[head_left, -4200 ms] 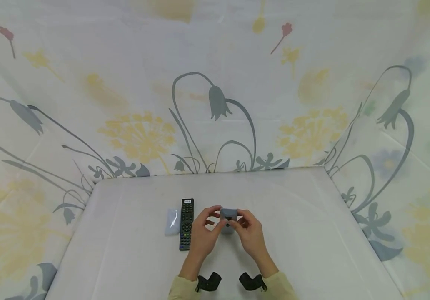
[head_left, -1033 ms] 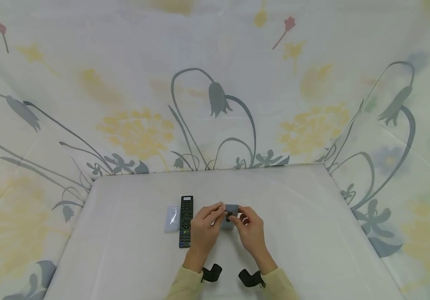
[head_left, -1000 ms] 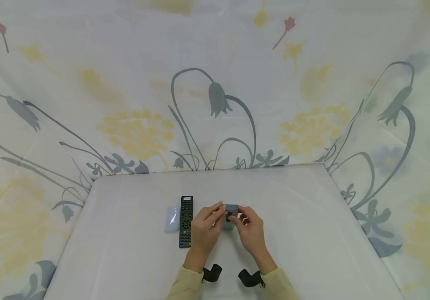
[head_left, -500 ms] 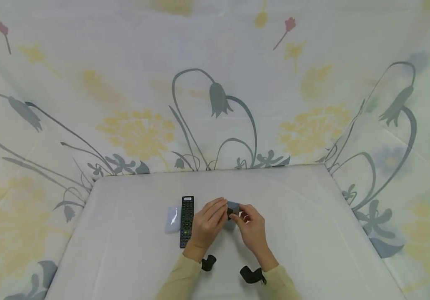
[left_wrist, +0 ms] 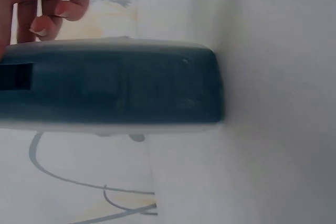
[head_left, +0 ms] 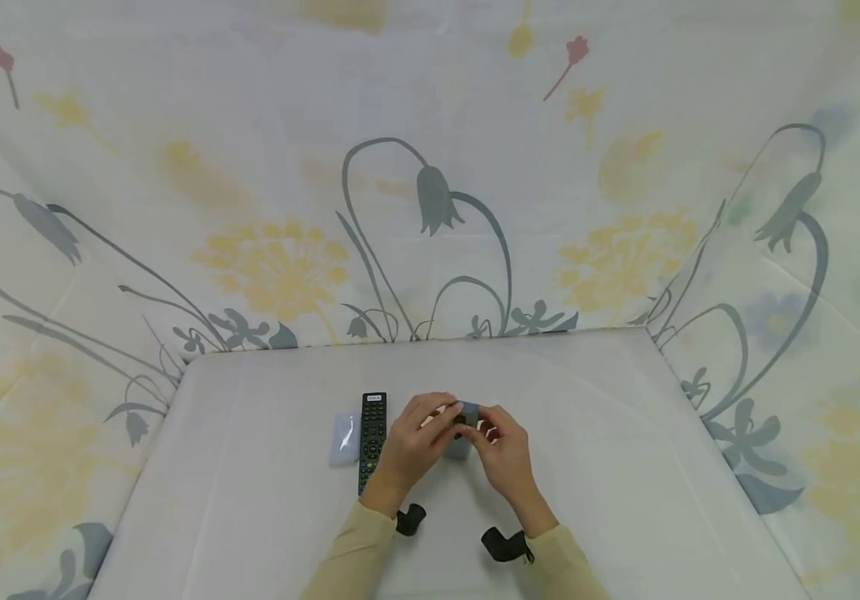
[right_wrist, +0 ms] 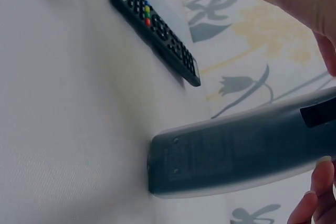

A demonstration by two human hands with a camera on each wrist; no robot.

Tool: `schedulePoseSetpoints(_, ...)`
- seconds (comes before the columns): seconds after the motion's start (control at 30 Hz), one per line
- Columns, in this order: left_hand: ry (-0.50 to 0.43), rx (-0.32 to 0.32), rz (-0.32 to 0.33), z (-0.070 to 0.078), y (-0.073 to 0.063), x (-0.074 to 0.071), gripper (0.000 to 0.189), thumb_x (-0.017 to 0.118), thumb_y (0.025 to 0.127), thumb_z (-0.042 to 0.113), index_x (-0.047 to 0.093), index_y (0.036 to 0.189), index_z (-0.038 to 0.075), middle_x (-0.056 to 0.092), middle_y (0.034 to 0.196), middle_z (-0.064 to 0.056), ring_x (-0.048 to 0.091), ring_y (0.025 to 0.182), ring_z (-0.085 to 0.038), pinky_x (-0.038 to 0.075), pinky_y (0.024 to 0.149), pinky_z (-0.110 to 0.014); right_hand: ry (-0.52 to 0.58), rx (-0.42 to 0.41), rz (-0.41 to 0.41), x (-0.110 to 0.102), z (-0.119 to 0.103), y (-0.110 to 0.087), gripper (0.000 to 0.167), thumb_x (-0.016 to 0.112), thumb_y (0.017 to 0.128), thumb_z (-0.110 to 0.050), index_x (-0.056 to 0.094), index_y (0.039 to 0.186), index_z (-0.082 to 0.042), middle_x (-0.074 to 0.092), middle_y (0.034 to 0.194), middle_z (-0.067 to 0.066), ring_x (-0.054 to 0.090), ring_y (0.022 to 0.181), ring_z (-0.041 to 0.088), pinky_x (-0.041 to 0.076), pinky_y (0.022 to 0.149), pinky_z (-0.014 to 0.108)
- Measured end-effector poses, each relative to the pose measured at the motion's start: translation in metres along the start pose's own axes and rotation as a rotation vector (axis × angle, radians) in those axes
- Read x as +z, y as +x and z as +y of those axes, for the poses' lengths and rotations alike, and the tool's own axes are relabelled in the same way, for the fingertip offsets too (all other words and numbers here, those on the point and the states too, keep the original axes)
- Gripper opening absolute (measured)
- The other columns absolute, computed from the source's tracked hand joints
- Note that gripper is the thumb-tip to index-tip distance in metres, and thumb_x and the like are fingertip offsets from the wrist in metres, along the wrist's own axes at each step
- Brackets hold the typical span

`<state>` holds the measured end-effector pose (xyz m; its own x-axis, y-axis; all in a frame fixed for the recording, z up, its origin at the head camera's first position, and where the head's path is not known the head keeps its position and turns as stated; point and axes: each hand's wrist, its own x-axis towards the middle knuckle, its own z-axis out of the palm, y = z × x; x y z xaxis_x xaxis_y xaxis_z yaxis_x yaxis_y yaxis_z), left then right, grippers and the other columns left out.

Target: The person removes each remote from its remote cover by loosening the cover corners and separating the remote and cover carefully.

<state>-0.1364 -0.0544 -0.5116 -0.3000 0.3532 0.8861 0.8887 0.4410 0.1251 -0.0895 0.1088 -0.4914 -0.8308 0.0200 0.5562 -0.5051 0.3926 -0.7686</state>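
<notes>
A grey-blue remote control [head_left: 457, 450] stands upright on its end, its back toward the cameras and a dark recess near its top. The right hand [head_left: 505, 454] grips its upper right side, thumb by the recess. At the upper left, the left hand [head_left: 411, 446] has thumb and index finger close together on the device; their exact contact is hidden. In the left wrist view the remote's back [left_wrist: 121, 85] fills the middle, with curled fingers of the right hand [left_wrist: 47, 3] above. The right wrist view shows the remote's lower end [right_wrist: 210, 156] on the table.
A black remote control [head_left: 373, 433] with many buttons lies left of the left hand, which overlaps its lower end. Beside it is a pale blue plastic packet [head_left: 344, 439]. Floral cloth [head_left: 430, 275] rises behind and beside the white table [head_left: 265, 500]. Black wrist mounts [head_left: 505, 546] hang under the sleeves.
The left hand has shifted up and over the top left of the grey remote, its wrist turning and its forearm swinging left. The right hand keeps its grip. The grey remote has turned slightly.
</notes>
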Motion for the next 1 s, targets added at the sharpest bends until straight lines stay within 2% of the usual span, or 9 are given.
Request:
schedulePoseSetpoints(0.13,-0.051,-0.053,0.008,0.0,0.004,-0.002,0.012,0.073,0.091,0.009,0.077,0.101,0.004,0.068,0.106,-0.007,0.064,0.099,-0.022,0.054,0.078,-0.023,0.023,-0.001,-0.002,0.0,0.001,0.0,0.021,0.079,0.076,0.007,0.069,0.095,0.002,0.065,0.082,0.016,0.056,0.065,0.026,0.047,0.053,0.035)
schedulePoseSetpoints(0.3,-0.022,-0.014,0.055,0.004,0.006,0.0,0.014,0.061,0.098,0.003,0.074,0.097,-0.001,0.07,0.102,-0.008,0.066,0.097,-0.024,0.052,0.088,-0.027,0.03,-0.002,0.005,0.002,0.001,0.0,0.022,0.08,0.076,0.007,0.069,0.095,0.002,0.065,0.082,0.018,0.057,0.065,0.026,0.046,0.054,0.032)
schedulePoseSetpoints(0.47,-0.001,-0.05,0.097,0.005,0.004,0.006,0.017,0.058,0.101,0.008,0.071,0.094,-0.002,0.069,0.099,-0.01,0.065,0.091,-0.022,0.053,0.085,-0.024,0.029,0.0,0.005,0.003,0.001,-0.002,0.025,0.08,0.076,0.007,0.07,0.098,0.002,0.065,0.083,0.018,0.057,0.066,0.025,0.046,0.054,0.031)
schedulePoseSetpoints(0.6,-0.01,-0.16,0.096,0.006,0.003,0.006,0.014,0.06,0.1,0.01,0.066,0.092,0.0,0.065,0.097,-0.008,0.062,0.086,-0.02,0.053,0.078,-0.023,0.038,0.009,-0.007,0.004,-0.001,-0.002,0.025,0.08,0.076,0.007,0.07,0.098,0.003,0.065,0.082,0.015,0.057,0.067,0.025,0.046,0.056,0.03)
schedulePoseSetpoints(0.8,-0.096,-0.365,0.067,0.009,0.007,-0.001,0.006,0.067,0.093,0.007,0.062,0.091,0.006,0.064,0.091,-0.003,0.058,0.079,-0.015,0.05,0.069,-0.023,0.037,0.006,-0.026,0.004,-0.002,-0.001,0.025,0.079,0.076,0.007,0.07,0.099,0.003,0.064,0.082,0.014,0.057,0.066,0.028,0.048,0.056,0.032)
schedulePoseSetpoints(1.0,-0.147,-0.471,0.022,0.011,0.013,-0.007,0.01,0.072,0.087,0.003,0.063,0.089,0.005,0.066,0.085,-0.003,0.062,0.074,-0.014,0.053,0.067,-0.025,0.028,0.017,-0.036,0.003,-0.001,-0.001,0.024,0.078,0.078,0.006,0.07,0.101,0.003,0.066,0.085,0.014,0.057,0.068,0.024,0.049,0.057,0.032)
